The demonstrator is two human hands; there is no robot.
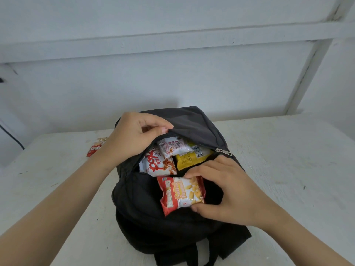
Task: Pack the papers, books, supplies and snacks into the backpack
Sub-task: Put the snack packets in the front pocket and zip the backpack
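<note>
A black backpack (169,225) stands on the white table (278,169) with its top zip open. My left hand (132,137) pinches the far edge of the flap and holds it up. My right hand (222,191) grips a red and white peanut packet (180,192) at the near rim of the opening. Inside lie a white packet with red letters (155,164), a small white sachet (172,146) and a yellow packet (188,159). Whatever lies deeper in the bag is hidden.
Another red and white snack packet (95,147) lies on the table left of the bag, partly behind my left wrist. The zip pull (222,151) sits at the right end of the opening. A pale wall stands close behind the table.
</note>
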